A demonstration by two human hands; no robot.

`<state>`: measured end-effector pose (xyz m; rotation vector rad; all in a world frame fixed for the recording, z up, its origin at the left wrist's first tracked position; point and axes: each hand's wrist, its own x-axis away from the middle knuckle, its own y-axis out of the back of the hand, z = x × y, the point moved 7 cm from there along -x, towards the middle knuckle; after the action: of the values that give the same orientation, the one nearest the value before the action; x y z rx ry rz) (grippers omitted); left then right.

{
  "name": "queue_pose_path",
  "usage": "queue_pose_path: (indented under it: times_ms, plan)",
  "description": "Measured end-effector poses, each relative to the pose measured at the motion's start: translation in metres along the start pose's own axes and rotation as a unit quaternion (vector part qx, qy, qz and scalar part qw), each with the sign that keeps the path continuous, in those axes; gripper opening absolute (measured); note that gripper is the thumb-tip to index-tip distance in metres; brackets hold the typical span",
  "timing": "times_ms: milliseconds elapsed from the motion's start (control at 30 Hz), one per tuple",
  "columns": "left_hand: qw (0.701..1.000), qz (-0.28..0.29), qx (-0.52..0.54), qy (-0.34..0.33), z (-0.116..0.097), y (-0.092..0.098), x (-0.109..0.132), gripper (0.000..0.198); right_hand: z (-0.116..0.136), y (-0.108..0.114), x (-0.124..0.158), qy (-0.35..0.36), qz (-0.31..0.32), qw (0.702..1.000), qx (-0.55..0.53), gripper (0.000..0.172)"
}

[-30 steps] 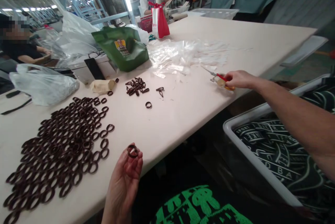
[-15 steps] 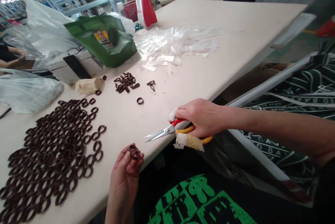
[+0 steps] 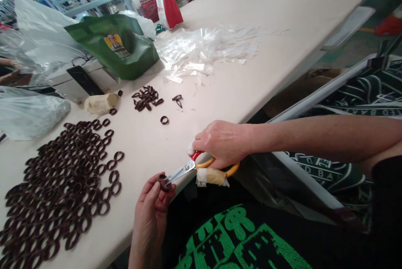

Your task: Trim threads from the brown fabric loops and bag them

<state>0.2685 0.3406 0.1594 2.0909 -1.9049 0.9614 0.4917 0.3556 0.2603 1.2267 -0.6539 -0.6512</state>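
Note:
My left hand (image 3: 153, 204) pinches a dark brown loop (image 3: 163, 182) at the near edge of the pale table (image 3: 282, 47). My right hand (image 3: 221, 142) grips scissors (image 3: 201, 167) with red and yellow handles, one handle wrapped in tape. The blade tips touch the loop. To the left lies a large spread of many brown loops (image 3: 59, 183). A smaller heap of loops (image 3: 145, 98) and a few single ones (image 3: 164, 120) lie farther back.
A green bag (image 3: 117, 47), clear plastic bags (image 3: 204, 47), a red-and-white bag (image 3: 168, 3) and a tape-wrapped roll (image 3: 99, 102) sit farther back. A bulging plastic bag (image 3: 29, 112) lies at left. A grey bin of printed black-and-white webbing (image 3: 345, 93) stands to my right. Another person works at the table's far end.
My right hand brought the scissors from the far table edge back toward me. The blades now meet the loop held in my left hand. The camera tilted down.

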Motion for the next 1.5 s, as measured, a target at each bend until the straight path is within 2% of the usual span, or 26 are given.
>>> queue_pose_path:
  times_ms: [267,533,733,933,1033,1300,1500]
  plan:
    - [0.999,0.001,-0.031,-0.008,0.001,-0.003,0.002,0.044,0.005,0.001,-0.004,-0.001,0.009,1.0,0.011,0.037]
    - [0.998,-0.001,-0.061,-0.035,-0.001,-0.011,0.01,0.042,0.008,0.004,-0.003,0.008,0.023,0.999,0.039,0.029]
    - [0.998,-0.01,-0.048,-0.029,-0.001,-0.012,0.009,0.042,0.006,-0.002,-0.003,0.005,0.063,0.996,0.062,0.029]
    - [0.999,-0.037,-0.003,-0.025,-0.009,-0.004,0.006,0.049,-0.016,0.006,0.01,-0.041,-0.005,0.998,0.05,0.029]
    - [0.999,-0.046,0.004,-0.023,-0.01,-0.004,0.007,0.053,-0.018,0.006,0.013,-0.044,-0.022,0.998,0.036,0.032]
    - [1.0,-0.005,-0.021,-0.008,0.001,0.001,0.001,0.042,-0.002,-0.006,-0.002,-0.011,0.013,1.0,0.013,0.033]
    - [0.998,0.008,-0.054,-0.008,0.004,0.007,-0.002,0.041,0.001,0.002,-0.005,-0.006,0.034,0.999,0.016,0.029]
